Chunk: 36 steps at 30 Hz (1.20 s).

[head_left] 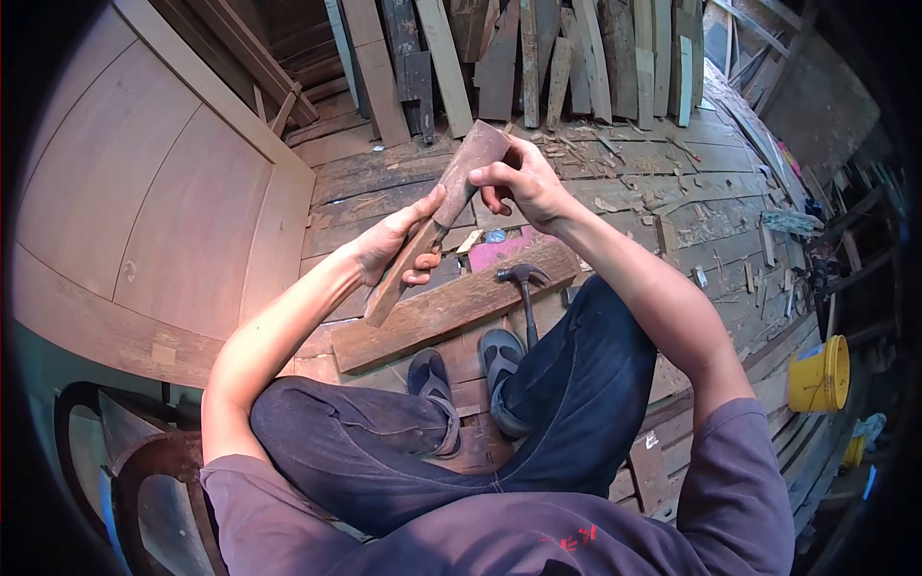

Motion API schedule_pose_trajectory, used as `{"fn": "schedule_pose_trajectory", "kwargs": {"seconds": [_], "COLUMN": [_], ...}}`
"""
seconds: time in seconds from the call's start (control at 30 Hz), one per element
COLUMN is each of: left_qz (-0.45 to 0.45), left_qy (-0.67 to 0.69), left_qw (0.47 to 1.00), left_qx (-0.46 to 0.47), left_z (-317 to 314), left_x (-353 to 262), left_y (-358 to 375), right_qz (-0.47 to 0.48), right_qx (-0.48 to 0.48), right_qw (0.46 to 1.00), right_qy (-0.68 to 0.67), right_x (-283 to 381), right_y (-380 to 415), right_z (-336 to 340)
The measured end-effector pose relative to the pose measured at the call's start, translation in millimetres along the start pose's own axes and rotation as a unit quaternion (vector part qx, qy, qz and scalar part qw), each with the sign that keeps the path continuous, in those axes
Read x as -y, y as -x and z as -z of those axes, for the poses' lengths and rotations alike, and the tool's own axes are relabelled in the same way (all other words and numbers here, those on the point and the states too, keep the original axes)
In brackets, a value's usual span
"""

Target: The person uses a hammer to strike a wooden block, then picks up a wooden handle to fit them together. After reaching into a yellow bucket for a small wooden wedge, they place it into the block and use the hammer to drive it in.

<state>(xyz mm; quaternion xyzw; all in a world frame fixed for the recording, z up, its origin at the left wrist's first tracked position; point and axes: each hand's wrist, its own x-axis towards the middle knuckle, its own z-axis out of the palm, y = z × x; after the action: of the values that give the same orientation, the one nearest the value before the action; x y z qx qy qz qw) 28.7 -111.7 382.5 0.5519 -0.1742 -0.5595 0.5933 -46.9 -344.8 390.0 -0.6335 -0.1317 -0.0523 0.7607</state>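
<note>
A tool with a wide, rusty brown metal blade and a wooden handle is held up at a slant before me. My left hand is wrapped around it where the handle meets the blade. At the blade's far end, my right hand pinches it, thumb near the face and fingers partly hidden behind the edge. Below lies a thick wooden beam on the floor, in front of my feet. A claw hammer leans with its head on the beam and its handle toward my right foot.
Behind the beam lie a pink piece and a small blue round item. Wooden boards stand along the back. A panelled wooden door is at left, a yellow bucket at right. Wood chips litter the plank floor.
</note>
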Motion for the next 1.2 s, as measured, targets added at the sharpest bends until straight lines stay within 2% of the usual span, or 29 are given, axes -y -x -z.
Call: {"fn": "schedule_pose_trajectory", "kwargs": {"seconds": [0.07, 0.3, 0.4, 0.5, 0.63, 0.73, 0.97, 1.07, 1.1, 1.2], "left_qz": [-0.004, -0.018, -0.005, 0.007, 0.024, 0.033, 0.007, 0.016, 0.007, 0.008], "left_qy": [-0.005, 0.010, 0.011, 0.025, 0.032, 0.045, -0.021, -0.025, -0.120, -0.185], "left_qw": [1.000, 1.000, 0.999, 0.999, 0.999, 0.998, 0.980, 0.984, 0.991, 0.983], "left_qx": [-0.015, -0.016, -0.033, -0.023, 0.031, 0.009, 0.196, 0.175, 0.057, -0.009], "left_z": [-1.8, 8.4, 6.8, 10.1, 9.5, 2.0, 25.2, 22.0, 9.4, 11.1], "left_x": [0.9, 0.8, 1.6, 2.1, 1.9, 3.4, 11.4, 12.6, 6.9, -0.1], "left_y": [0.5, 2.4, 3.4, 0.3, 1.3, 0.5, -4.7, -2.4, 2.9, 1.7], "right_qz": [-0.012, -0.077, 0.000, 0.034, 0.015, 0.007, 0.002, -0.011, -0.018, -0.070], "right_qx": [-0.010, -0.085, -0.053, -0.048, -0.021, -0.009, -0.009, 0.005, 0.009, 0.014], "right_qw": [1.000, 0.969, 0.964, 0.940, 0.955, 0.956, 0.934, 0.940, 0.944, 0.913], "right_qy": [-0.022, 0.218, 0.259, 0.337, 0.295, 0.293, 0.357, 0.342, 0.330, 0.402], "right_x": [-4.2, 10.9, 10.7, 13.5, 12.4, 15.9, 22.0, 16.8, 15.5, 19.2], "right_y": [-0.2, 0.6, -0.9, -0.9, -0.3, 2.6, 1.3, 0.1, 0.3, -0.5], "right_z": [-0.2, -1.8, 0.3, 4.8, 12.4, 13.0, 16.8, 20.7, 20.1, 20.3]}}
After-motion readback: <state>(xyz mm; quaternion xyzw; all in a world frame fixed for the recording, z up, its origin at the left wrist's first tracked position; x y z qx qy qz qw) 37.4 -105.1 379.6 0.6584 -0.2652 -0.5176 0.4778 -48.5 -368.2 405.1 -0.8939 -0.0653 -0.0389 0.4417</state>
